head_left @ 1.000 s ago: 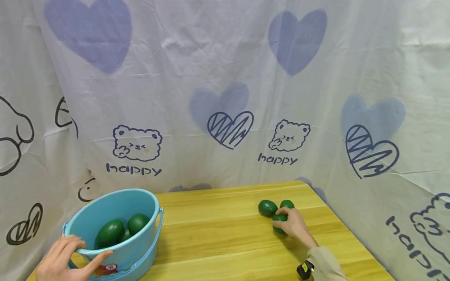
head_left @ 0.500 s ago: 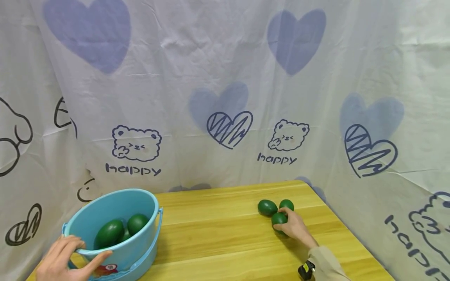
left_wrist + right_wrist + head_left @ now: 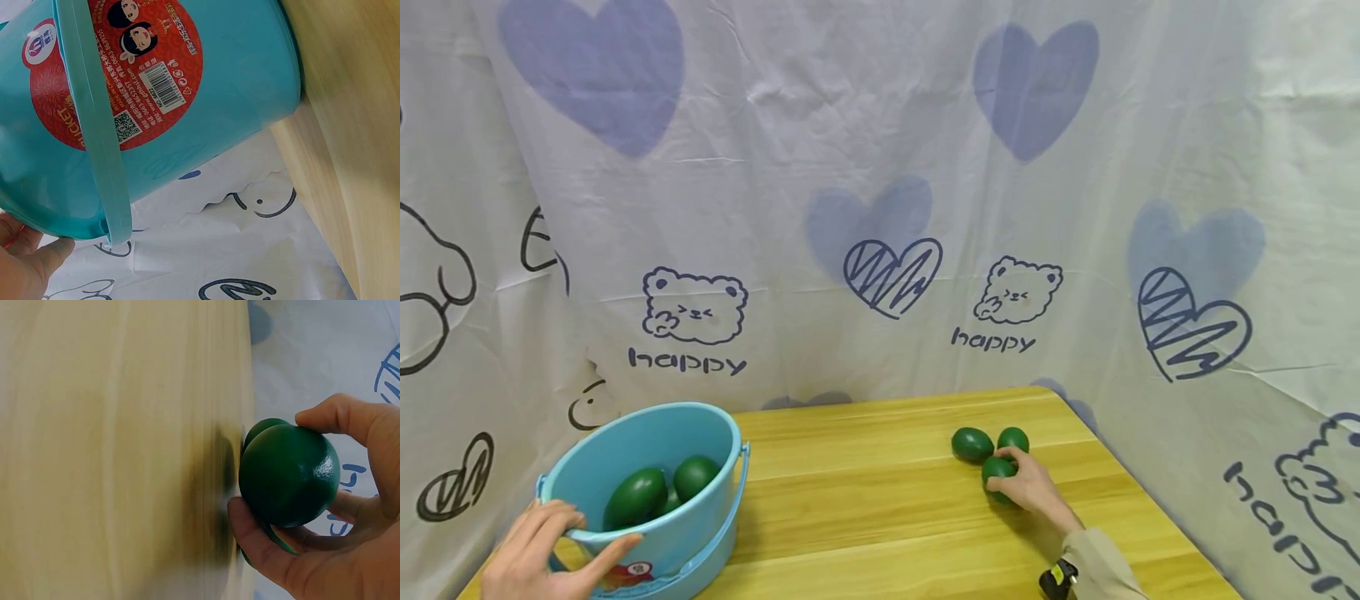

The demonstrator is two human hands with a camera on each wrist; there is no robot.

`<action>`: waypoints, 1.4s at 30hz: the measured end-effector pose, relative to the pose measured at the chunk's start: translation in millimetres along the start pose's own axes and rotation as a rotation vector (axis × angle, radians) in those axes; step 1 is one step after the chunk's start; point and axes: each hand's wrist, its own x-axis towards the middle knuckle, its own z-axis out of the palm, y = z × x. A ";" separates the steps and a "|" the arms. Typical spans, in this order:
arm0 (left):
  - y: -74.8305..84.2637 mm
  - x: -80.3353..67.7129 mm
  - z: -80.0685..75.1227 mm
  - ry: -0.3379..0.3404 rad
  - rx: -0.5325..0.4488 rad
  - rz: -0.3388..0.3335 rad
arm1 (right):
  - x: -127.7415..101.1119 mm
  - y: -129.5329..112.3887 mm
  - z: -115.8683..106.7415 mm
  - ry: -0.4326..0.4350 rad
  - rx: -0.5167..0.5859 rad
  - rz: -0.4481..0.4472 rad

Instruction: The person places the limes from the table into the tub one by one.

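Head view first, reading from the left: our left hand (image 3: 546, 562) grips the near rim of the round light-blue plastic bucket (image 3: 707, 508), thumb outside and fingers curled over the edge, steadying it on the yellow wooden table (image 3: 865, 500). Inside the bucket lie a few dark green egg-shaped avocados (image 3: 636, 496). Well apart, toward the right end of the table, two more green avocados (image 3: 972, 444) sit close together, and just beside them our right hand (image 3: 1033, 487) has its fingers and thumb wrapped round a third glossy green avocado (image 3: 289, 474); the right wrist view shows it held firmly between thumb and curled fingers, close above the table. We judge the step in hand to be the pick-up of this fruit. The next move would call for lifting it clear of its neighbours and carrying it leftward across the table to the bucket's open mouth.
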 end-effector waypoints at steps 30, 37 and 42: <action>-2.1 -0.6 1.8 0.016 -0.021 0.030 | -3.6 -26.5 21.8 -0.080 0.316 0.065; 0.6 -0.1 1.0 0.008 -0.011 0.007 | -1.9 -35.1 28.1 -0.085 0.348 0.062; 3.2 1.5 -0.6 -0.014 -0.001 -0.012 | -1.8 -42.5 34.0 -0.090 0.420 0.068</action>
